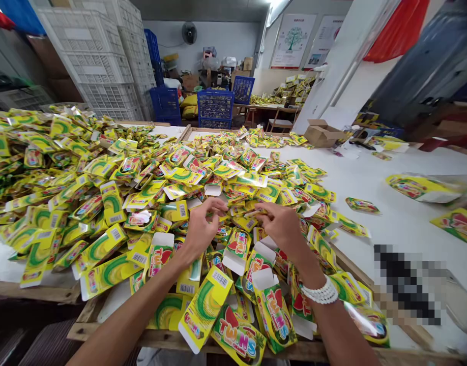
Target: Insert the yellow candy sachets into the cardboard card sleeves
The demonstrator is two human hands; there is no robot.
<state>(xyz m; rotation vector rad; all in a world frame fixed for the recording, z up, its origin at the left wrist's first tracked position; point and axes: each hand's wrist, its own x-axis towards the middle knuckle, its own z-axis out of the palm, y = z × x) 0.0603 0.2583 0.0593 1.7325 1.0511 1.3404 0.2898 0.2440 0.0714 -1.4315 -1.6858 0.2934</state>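
Both my hands are over a heap of small yellow and green "TWINS" candy boxes (238, 244). My left hand (203, 223) has bent fingers, with the thumb apart from them and nothing visible between. Across a short gap, my right hand (281, 223) has its fingers pinched together near the middle of the heap; what they hold, if anything, I cannot make out. A white beaded bracelet (320, 291) circles the right wrist. Below the hands lie boxes with raised white flaps, among them an upright-facing box (274, 312) and a barcode-side box (206, 307).
A larger pile of packets (38, 168) spreads over the left table. Wooden strips (302, 351) edge the white tabletop (371, 188). An open cardboard carton (323, 133) stands at the back right. Stacked white crates (96, 66) and blue crates (215, 105) stand behind.
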